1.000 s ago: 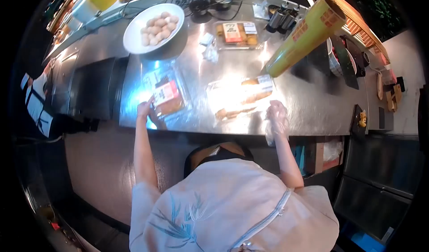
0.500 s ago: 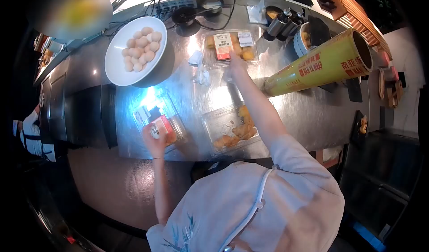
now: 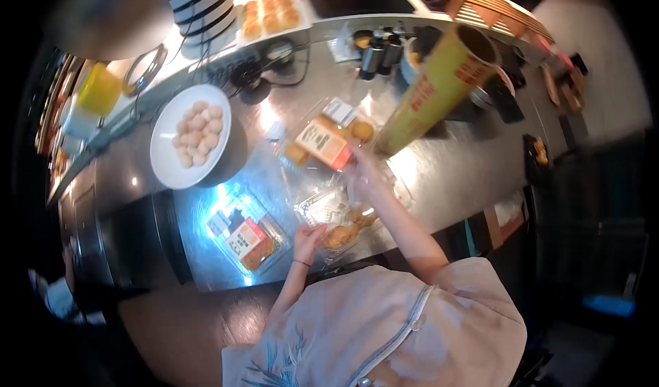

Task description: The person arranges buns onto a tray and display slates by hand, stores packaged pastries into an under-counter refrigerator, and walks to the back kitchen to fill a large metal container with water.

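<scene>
A clear plastic box of round pastries (image 3: 322, 138), banded with an orange-and-cream label, is tilted over the steel table. My right hand (image 3: 365, 175), slightly blurred, is closed on its near right corner. Nearer my body, a clear plastic box of croissants (image 3: 329, 208) lies partly under my right forearm. My left hand (image 3: 309, 241) pinches the left edge of that box, fingers together. To the left, another clear box with a red-and-white label (image 3: 248, 241) rests on the table, with a browned pastry inside and no hand on it.
A white bowl of eggs (image 3: 194, 138) stands at the left. A large yellow cling-film roll (image 3: 432, 92) rises at the right. Behind are black grinders (image 3: 381, 57), cables, and a tray of buns (image 3: 269, 17). A co-worker (image 3: 62, 298) is at far left.
My left hand has left the red-labelled box and moved right to the croissant box. My right hand has turned the pastry box askew and drawn it nearer. The camera view has shifted.
</scene>
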`<state>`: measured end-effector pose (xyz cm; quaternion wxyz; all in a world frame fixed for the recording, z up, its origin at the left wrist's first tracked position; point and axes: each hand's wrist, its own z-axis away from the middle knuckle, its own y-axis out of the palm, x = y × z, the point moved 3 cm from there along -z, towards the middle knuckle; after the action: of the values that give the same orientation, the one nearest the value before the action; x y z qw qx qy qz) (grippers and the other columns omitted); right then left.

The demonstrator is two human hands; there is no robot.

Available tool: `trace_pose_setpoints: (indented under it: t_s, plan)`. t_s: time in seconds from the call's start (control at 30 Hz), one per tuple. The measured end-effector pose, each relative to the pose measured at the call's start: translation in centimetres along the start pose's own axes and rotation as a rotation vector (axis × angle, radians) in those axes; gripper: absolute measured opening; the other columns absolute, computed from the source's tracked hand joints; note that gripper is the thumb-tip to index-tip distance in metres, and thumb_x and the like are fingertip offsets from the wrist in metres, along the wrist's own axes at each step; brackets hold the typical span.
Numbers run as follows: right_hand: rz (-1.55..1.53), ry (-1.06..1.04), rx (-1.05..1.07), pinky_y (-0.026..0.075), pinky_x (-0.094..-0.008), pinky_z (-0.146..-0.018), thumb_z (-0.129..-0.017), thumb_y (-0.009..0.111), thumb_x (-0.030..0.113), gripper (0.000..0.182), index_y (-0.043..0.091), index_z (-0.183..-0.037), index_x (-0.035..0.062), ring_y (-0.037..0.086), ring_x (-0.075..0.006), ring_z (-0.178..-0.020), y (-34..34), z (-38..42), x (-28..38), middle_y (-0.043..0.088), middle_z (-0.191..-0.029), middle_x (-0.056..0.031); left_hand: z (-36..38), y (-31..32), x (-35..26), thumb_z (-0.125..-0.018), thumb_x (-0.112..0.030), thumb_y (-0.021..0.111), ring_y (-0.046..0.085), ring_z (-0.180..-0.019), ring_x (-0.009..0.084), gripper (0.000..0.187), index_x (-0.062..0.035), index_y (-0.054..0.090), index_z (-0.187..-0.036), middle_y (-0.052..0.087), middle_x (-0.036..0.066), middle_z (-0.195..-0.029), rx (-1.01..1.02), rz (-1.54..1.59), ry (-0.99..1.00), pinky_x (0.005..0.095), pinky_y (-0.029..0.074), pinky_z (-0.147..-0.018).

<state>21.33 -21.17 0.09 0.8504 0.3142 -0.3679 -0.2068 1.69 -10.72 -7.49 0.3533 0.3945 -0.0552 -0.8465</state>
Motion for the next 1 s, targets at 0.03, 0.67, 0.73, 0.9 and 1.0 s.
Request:
trace_pose_setpoints:
  t_s: [0.03, 0.67, 0.73, 0.9, 1.0]
  plan:
    - [0.115, -0.06, 0.002, 0.049, -0.0332, -0.072, -0.077, 0.058, 0.023, 0.035, 0.045, -0.102, 0.0019, 0.053, -0.02, -0.088, -0.9, 1.7, -0.5, 0.053, -0.096, -0.0124, 1.3, 0.9, -1.3, -0.069, 0.0, 0.064, 0.056, -0.084, 0.0202, 0.027, -0.0045, 0.044, -0.088, 0.054, 0.01, -0.091, -0.061, 0.053, -0.017, 0.0306, 0.047, -0.07]
    - [-0.189, -0.996, -0.793, 0.047, -0.0258, -0.069, -0.074, 0.058, 0.003, 0.014, 0.05, -0.085, 0.0053, 0.055, -0.0127, -0.073, -18.7, 41.8, -16.4, 0.055, -0.081, -0.0043, 13.5, 2.5, 11.4, -0.07, -0.001, 0.058, 0.05, -0.079, 0.0115, 0.039, -0.01, 0.039, -0.103, 0.047, 0.002, -0.092, 0.943, -0.203, -0.136, 0.0226, 0.044, -0.063]
    - [-0.211, -1.11, -0.849, 0.047, -0.0266, -0.071, -0.074, 0.058, 0.005, 0.016, 0.048, -0.086, 0.0062, 0.053, -0.0107, -0.075, -18.1, 47.3, -17.9, 0.052, -0.081, -0.0021, 17.3, 4.7, 13.0, -0.068, 0.002, 0.057, 0.05, -0.081, 0.0122, 0.041, -0.0114, 0.039, -0.102, 0.047, 0.002, -0.091, 1.077, -0.225, -0.213, 0.0233, 0.044, -0.064]
    - [-0.461, -1.287, -1.32, 0.043, -0.0282, -0.079, -0.075, 0.057, 0.004, 0.034, 0.044, -0.107, 0.0043, 0.052, -0.0136, -0.087, -18.9, 59.8, -23.7, 0.052, -0.094, -0.0047, 25.1, 6.2, 22.6, -0.065, 0.005, 0.056, 0.049, -0.088, 0.0153, 0.049, -0.0107, 0.035, -0.107, 0.043, 0.003, -0.1, 1.293, -0.427, -0.464, 0.0268, 0.045, -0.07]
    - [-0.421, -1.47, -1.339, 0.043, -0.0282, -0.081, -0.075, 0.057, 0.004, 0.037, 0.043, -0.109, 0.0033, 0.051, -0.0151, -0.092, -24.2, 65.2, -30.7, 0.052, -0.098, -0.0057, 28.9, 4.8, 29.8, -0.068, 0.001, 0.056, 0.051, -0.086, 0.0182, 0.065, -0.0135, 0.025, -0.124, 0.044, 0.008, -0.104, 1.272, -0.606, -0.594, 0.031, 0.046, -0.068]
